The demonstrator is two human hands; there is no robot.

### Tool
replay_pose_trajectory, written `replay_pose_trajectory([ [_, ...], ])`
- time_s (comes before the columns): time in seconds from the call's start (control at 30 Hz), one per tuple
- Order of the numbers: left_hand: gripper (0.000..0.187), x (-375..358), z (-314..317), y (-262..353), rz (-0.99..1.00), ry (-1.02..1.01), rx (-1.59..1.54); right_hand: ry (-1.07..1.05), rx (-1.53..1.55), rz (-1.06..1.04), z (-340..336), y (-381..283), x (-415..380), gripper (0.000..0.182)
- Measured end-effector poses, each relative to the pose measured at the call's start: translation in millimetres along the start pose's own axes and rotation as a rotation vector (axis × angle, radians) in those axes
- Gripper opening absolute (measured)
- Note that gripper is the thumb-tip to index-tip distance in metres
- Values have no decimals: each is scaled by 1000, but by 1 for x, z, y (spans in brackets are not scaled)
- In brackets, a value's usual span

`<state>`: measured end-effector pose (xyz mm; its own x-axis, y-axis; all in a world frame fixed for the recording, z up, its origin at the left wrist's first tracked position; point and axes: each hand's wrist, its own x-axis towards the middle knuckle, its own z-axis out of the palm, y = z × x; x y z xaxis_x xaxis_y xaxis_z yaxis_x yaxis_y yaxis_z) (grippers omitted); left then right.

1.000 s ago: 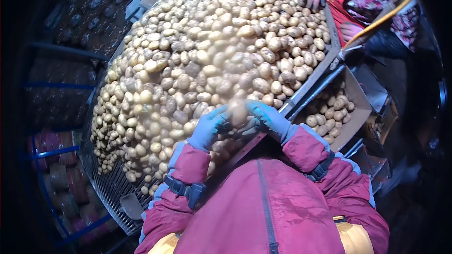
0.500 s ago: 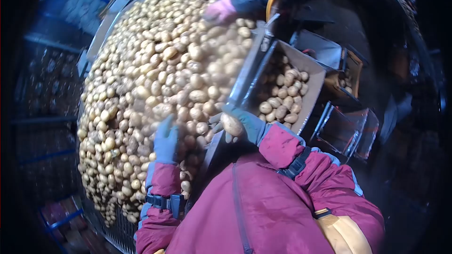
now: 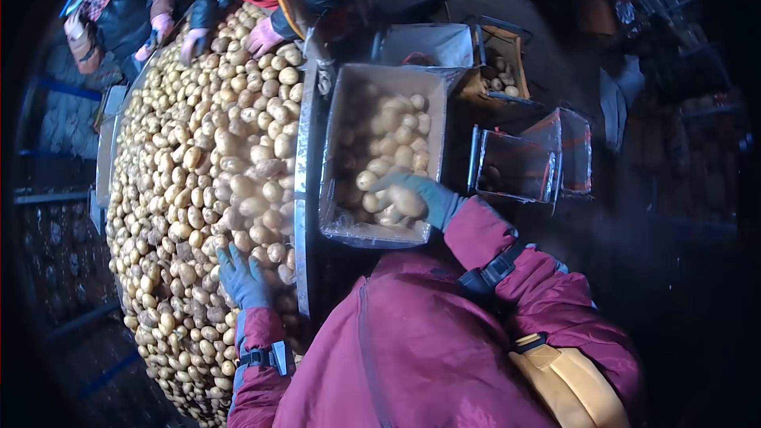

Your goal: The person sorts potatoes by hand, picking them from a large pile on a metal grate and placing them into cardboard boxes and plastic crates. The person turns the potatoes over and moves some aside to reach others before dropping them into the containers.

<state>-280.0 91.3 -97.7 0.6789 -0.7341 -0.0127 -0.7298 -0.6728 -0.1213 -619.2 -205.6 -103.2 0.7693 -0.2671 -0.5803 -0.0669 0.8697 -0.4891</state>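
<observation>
My left hand (image 3: 244, 279), in a blue-grey glove, rests at the near part of a large heap of potatoes (image 3: 182, 166), its fingers spread and nothing in them. Over the near end of a cardboard box (image 3: 384, 235), my gloved right hand (image 3: 432, 192) is closed on a potato (image 3: 407, 203). Below and around that hand, more loose potatoes (image 3: 388, 143) lie inside the box, slightly blurred. How the right fingertips sit under the potato is partly hidden.
A metal rim (image 3: 303, 190) separates the heap from the box. Beyond stand a lined box (image 3: 432, 41), a box with some potatoes (image 3: 507, 79) and a plastic-lined container (image 3: 515, 162). Two people in pink gloves (image 3: 264, 36) work along the heap's far side.
My right hand has moved from the metal rim to over the box, still holding a potato. My left hand stays at the heap. The view has turned right, bringing the co-workers further into sight.
</observation>
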Motion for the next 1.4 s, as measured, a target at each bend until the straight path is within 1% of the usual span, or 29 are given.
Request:
replay_pose_trajectory([
  [0.03, 63, 0, 4, -2, 2, -6, 7, 53, -44, -68, -13, -3, -9, 44],
  [0.1, 63, 0, 7, -4, 7, -4, 20, 164, -339, -166, -23, -36, -55, 51],
  [0.17, 62, 0, 10, -5, 8, -4, 36, 336, -371, -172, -57, -44, -82, 60],
  [0.2, 62, 0, 11, -5, 14, 4, 41, 438, -277, -154, -85, -40, -91, 64],
  [0.27, 62, 0, 16, -8, 21, 21, 52, 496, -262, -237, -115, -45, -114, 66],
  [0.33, 62, 0, 19, -10, 30, 25, 48, 559, -168, -236, -145, -46, -130, 65],
  [0.4, 62, 0, 13, -7, 7, -9, 48, 705, -215, -238, -161, -49, -142, 62],
  [0.5, 61, 2, 15, -1, 30, 11, 59, 824, -323, -232, -184, -56, -160, 52],
  [0.53, 61, 0, 13, -6, -3, 15, 73, 982, -841, -518, -320, -18, -142, 37],
  [0.57, 60, 0, 13, -5, -3, 29, 0, 899, -1408, -589, -319, -26, -152, 34],
  [0.6, 59, 6, 16, -5, -91, -47, -80, 884, -1953, -751, -313, -34, -164, 38],
  [0.63, 58, 2, 36, -17, -7, 71, -90, 857, -1455, -701, -340, -33, -153, 35],
  [0.67, 60, 0, 38, -18, 42, 103, -49, 852, -607, -531, -298, -45, -142, 35],
  [0.7, 60, -1, 43, -21, 80, 162, -157, 766, -525, -517, -271, -56, -127, 37],
  [0.77, 60, 4, 26, -6, 10, 77, -73, 717, -559, -344, -171, -87, -92, 44],
  [0.8, 62, 5, 31, -4, 9, 110, -67, 688, -613, -306, -132, -95, -66, 45],
  [0.87, 64, 4, 7, 14, -19, 160, -134, 561, -731, -248, -56, -99, -16, 43],
  [0.9, 62, 2, 9, 21, -17, 185, -239, 369, -721, -258, -28, -95, 8, 43],
  [0.93, 60, 0, 9, 20, -7, 211, -349, 316, -711, -232, 28, -90, 26, 42],
  [0.97, 58, -2, -1, 11, -10, 208, -404, 161, -800, -217, 64, -86, 44, 40],
  [1.0, 55, -3, -19, 4, -8, 206, -462, 122, -772, -133, 97, -77, 64, 36],
  [1.03, 53, -2, -36, -4, -4, 203, -521, 16, -761, -160, 134, -69, 71, 33],
  [1.07, 46, 2, -51, -20, -83, 313, -551, -89, -761, -227, 137, -49, 99, 31],
  [1.13, 45, 12, -58, -66, -301, 279, -595, -124, -718, -55, 187, -30, 111, 32],
  [1.2, 44, 21, -27, -127, -318, 402, -558, -209, -738, 36, 219, -8, 119, 32],
  [1.27, 44, 42, -8, -162, -357, 382, -461, -252, -772, 83, 236, 17, 130, 31],
  [1.3, 45, 46, 3, -171, -376, 371, -416, -247, -827, 129, 248, 25, 131, 30],
  [1.33, 46, 49, -4, -164, -420, 298, -366, -307, -867, 106, 248, 38, 139, 30],
  [1.4, 48, 60, -31, -140, -498, 157, -261, -476, -903, -49, 253, 61, 147, 30],
])
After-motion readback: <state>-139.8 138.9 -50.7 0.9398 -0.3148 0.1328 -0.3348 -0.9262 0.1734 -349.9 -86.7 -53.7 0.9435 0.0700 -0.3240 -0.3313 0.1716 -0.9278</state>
